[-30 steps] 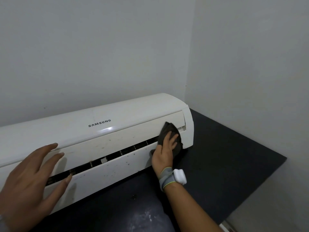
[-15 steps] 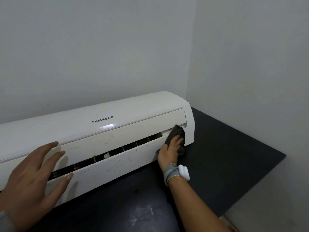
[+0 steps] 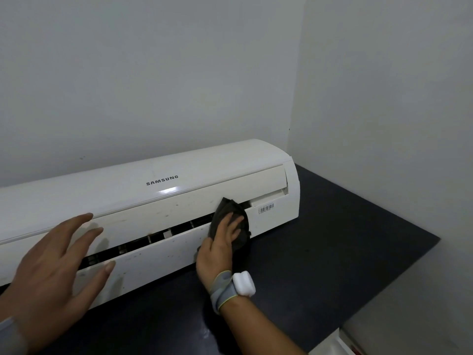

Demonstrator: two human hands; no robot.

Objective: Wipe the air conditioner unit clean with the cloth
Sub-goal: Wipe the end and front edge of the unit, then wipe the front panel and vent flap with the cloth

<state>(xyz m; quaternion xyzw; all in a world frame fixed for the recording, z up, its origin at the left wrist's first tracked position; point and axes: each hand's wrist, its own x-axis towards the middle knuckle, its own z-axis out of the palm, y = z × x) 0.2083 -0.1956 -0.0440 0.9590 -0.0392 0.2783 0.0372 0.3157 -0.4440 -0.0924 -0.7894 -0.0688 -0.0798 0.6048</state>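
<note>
A long white Samsung air conditioner unit (image 3: 163, 190) lies on a dark table against the wall. Its front flaps are speckled with dirt, and a dark slot runs between them. My right hand (image 3: 220, 242) presses a dark grey cloth (image 3: 230, 208) flat against the front, right of the middle and across the slot. A barcode sticker shows just right of the cloth. My left hand (image 3: 58, 267) rests on the unit's left part, palm down, fingers spread, holding nothing.
The dark table (image 3: 345, 239) reaches into a corner of two grey walls and ends at the right in an edge. Below that edge a white object (image 3: 330, 344) shows at the frame's bottom. A grey band with a white device is strapped on my right wrist.
My right hand has slid the cloth leftwards from the unit's right end, uncovering the barcode sticker. My left hand has stayed in place.
</note>
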